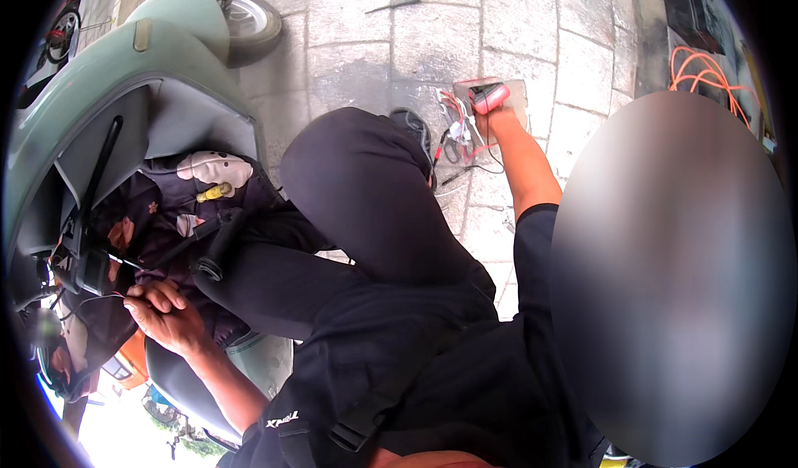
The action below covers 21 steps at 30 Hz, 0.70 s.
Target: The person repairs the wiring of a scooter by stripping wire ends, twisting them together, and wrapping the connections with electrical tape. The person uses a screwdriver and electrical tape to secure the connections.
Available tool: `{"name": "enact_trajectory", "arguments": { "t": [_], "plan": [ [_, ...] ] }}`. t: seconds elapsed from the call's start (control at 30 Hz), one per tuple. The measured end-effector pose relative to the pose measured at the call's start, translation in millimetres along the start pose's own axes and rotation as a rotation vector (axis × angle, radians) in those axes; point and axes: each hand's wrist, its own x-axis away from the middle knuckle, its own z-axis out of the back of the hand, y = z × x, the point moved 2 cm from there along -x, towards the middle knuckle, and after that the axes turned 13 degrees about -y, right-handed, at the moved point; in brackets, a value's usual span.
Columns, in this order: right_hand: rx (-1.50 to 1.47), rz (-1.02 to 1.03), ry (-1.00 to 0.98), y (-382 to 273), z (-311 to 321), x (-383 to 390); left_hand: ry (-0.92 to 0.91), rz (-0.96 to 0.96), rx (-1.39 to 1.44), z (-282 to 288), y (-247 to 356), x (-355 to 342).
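**Pinched a thin wire (101,297) in the left hand (169,317) beside a green scooter (100,65)**

Looked down from head height, over bent legs in black trousers (366,194), onto pale paving (432,44). At lower left, near the scooter's inner side, held the wire between finger and thumb, that grip closed on it. Ran leftward from the fingertips toward dark parts, with the far end lost in shadow.

Up and to the right, well apart from the left, placed the right hand (497,118) at a red device (492,96) low over the paving. Could not tell about that second grip, wrapped around the device or merely resting against it. Just beside it, showed a tangle of leads (455,129) in red, white and black.

Near the left hand, spread out dark floral cloth (166,192) against the scooter, with a yellow screwdriver (214,192) lying on top. Beyond the knees, lay flat on the paving: a slim dark tool (395,4). At far right, looped loosely: orange cable (706,73).

Seemed to call for a light pinch near the wire's tip, some slack toward the scooter and no tugging. Also favoured a steady red device, clear of the tangle.
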Motion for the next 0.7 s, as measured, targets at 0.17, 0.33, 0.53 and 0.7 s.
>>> {"name": "enact_trajectory", "arguments": {
  "t": [0.17,0.33,0.53,0.7],
  "plan": [
    [-0.038,-0.02,0.03,4.0,-3.3,-6.0,0.055,-0.004,0.057,-2.0,2.9,15.1],
    [-0.095,-0.044,0.039,8.0,-4.9,-7.6,0.102,-0.064,0.065,-16.7,4.6,15.8],
    [-0.156,-0.051,0.081,28.8,-28.2,-15.9,0.165,-0.125,0.227,-28.4,-15.2,11.6],
    [-0.118,0.014,0.061,10.6,-29.4,-14.3,0.221,-0.137,0.252,-31.2,-20.8,14.1]
  ]
}}
